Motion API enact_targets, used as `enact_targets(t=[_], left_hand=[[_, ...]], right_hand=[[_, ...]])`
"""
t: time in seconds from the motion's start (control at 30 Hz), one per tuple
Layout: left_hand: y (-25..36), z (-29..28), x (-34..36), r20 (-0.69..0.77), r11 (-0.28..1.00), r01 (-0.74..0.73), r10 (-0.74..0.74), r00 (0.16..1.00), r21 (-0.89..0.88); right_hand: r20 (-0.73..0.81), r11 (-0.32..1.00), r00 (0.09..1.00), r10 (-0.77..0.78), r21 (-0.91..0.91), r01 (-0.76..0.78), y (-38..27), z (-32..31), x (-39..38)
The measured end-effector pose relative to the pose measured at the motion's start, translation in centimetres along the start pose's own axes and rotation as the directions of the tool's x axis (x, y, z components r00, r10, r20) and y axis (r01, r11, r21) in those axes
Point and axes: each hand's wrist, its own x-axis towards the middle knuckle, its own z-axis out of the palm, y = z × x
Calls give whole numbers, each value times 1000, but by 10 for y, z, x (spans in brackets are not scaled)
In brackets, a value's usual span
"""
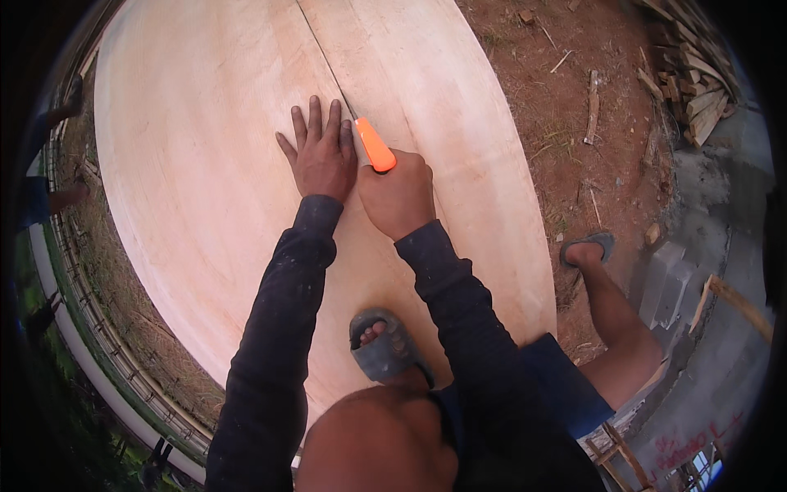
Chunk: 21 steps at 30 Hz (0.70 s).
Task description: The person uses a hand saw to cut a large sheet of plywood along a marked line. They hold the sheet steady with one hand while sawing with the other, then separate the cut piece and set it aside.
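A large pale plywood sheet [213, 164] lies beneath both of my hands. My right hand [402, 193] is closed around the orange handle [375, 148] of a hand saw, seen nearly edge-on from above. From the handle a thin dark line runs away toward the far edge of the sheet; where blade ends and cut begins I cannot tell. Just left of the handle, my left hand [321, 160] lies flat on the wood with its fingers spread, holding nothing. My sandalled foot [385, 344] presses on the near part of the sheet.
My other foot [586, 248] stands on reddish dirt [607, 180] at right. Beyond it are a stack of cut wood [697, 90], a grey block [666, 283] and concrete ground. Another person's legs [61, 197] show at the far left, near a rail-like edge [123, 353].
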Motion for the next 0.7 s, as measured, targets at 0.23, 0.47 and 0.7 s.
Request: enact_targets(t=[0.23,0.47,0.7], left_hand=[[-16,-3,-9,20,998,62,-62,998,26],[-9,-1,-9,35,997,58,-60,998,48],[-7,-1,-2,16,999,27,-26,1000,-28]], right_hand=[[69,1000,997,-28,1,28,57,-73,-212],[34,997,999,-16,70,13,50,-57,-166],[-59,993,994,-93,66,97,30,7,-36]])
